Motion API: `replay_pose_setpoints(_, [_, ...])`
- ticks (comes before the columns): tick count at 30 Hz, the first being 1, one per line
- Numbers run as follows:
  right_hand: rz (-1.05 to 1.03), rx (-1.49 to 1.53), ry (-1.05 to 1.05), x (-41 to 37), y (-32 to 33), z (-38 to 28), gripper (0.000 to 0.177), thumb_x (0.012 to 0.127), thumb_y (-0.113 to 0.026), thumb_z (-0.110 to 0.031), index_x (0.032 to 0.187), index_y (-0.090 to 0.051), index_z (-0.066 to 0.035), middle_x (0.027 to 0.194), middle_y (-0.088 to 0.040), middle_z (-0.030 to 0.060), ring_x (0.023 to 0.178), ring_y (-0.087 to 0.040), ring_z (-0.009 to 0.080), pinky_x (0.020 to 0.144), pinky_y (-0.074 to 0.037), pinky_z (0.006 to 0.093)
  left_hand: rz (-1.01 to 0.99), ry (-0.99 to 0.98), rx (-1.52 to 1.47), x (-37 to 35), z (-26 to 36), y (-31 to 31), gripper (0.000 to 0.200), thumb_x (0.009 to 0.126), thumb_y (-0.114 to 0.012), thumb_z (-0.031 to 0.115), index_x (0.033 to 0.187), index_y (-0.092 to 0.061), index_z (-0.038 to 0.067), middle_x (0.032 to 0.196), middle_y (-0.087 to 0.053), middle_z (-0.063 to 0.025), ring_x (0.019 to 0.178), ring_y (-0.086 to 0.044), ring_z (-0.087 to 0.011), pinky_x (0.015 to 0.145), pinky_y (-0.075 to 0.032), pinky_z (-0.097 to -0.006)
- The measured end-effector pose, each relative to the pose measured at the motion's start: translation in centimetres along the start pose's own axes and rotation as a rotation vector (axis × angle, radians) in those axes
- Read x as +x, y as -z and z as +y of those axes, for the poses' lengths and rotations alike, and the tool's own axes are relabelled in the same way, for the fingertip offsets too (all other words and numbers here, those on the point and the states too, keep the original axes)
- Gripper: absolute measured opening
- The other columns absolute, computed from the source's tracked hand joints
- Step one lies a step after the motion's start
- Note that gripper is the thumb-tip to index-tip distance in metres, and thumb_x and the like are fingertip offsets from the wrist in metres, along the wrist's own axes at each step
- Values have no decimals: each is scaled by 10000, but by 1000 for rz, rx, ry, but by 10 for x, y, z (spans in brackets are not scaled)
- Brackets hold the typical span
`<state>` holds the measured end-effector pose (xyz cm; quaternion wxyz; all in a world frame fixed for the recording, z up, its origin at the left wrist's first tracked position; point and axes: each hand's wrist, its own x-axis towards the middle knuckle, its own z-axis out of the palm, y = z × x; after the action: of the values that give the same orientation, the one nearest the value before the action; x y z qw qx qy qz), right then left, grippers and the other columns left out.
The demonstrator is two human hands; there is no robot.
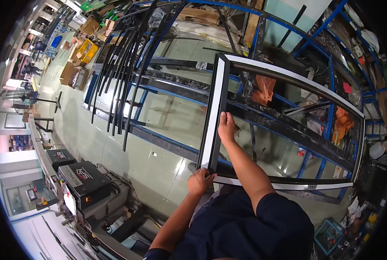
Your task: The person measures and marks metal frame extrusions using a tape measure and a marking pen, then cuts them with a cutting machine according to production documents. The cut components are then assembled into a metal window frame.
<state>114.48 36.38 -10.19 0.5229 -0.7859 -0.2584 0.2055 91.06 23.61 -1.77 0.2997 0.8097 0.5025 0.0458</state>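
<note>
A large rectangular frame [288, 186], white and black, lies tilted over a blue and black metal rack [167, 89]. My left hand [198, 181] is closed around the frame's near left corner. Higher up the same left side, my right hand [227, 126] rests against the inner black edge, its fingers pressed together on the bar. Through the frame's opening the rack's beams and the floor show.
Long black strips [126, 95] lie across the rack's left part. A black machine box [84, 182] stands at lower left. Cardboard boxes [68, 73] and a yellow crate [87, 51] are at upper left. Orange cloth [341, 123] hangs at right.
</note>
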Motion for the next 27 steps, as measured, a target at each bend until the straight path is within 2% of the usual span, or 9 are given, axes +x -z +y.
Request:
replay_pose_setpoints(7, [-21,35,-44,-3,3,-8,354,1105,-507,-327,1093,-651,-4,944,-690,234,919,-662,433,824,-505,491,-38,-3,-22,3,-2,1,411,873,-820,459,873,-628,96,794,-692,-78,753,-704,-325,674,-552,-454])
replay_pose_setpoints(10, [-21,44,-33,-3,2,-5,355,1108,-505,-333,1115,-647,-8,925,-692,221,896,-675,409,816,-513,470,-24,-15,-18,3,-5,-3,401,885,-811,447,886,-618,95,799,-692,-94,762,-701,-341,689,-552,-464])
replay_pose_setpoints(18, [-59,128,-53,5,-2,-17,322,1110,-507,-310,1011,-631,-30,818,-667,169,755,-651,349,715,-496,443,-55,81,-5,13,6,0,384,893,-806,414,896,-600,91,771,-694,-116,748,-710,-363,661,-561,-487])
replay_pose_setpoints(21, [-45,157,-150,-1,4,-20,308,1108,-514,-301,1045,-645,-30,852,-685,163,781,-667,333,732,-505,442,-50,79,-4,14,9,4,386,889,-810,412,870,-598,90,748,-685,-111,733,-706,-356,651,-556,-484])
replay_pose_setpoints(24, [-11,121,-126,-9,1,-15,300,1109,-517,-294,1096,-658,-29,895,-702,160,817,-683,324,755,-516,438,-79,34,-17,12,2,5,392,886,-814,416,847,-601,90,754,-689,-114,728,-704,-356,649,-554,-481])
replay_pose_setpoints(27, [17,112,-73,-11,-2,-12,316,1111,-512,-306,1137,-663,-30,929,-709,171,850,-691,329,776,-523,436,-25,8,-77,10,-4,0,409,880,-819,431,832,-597,91,751,-687,-117,720,-699,-361,645,-550,-481])
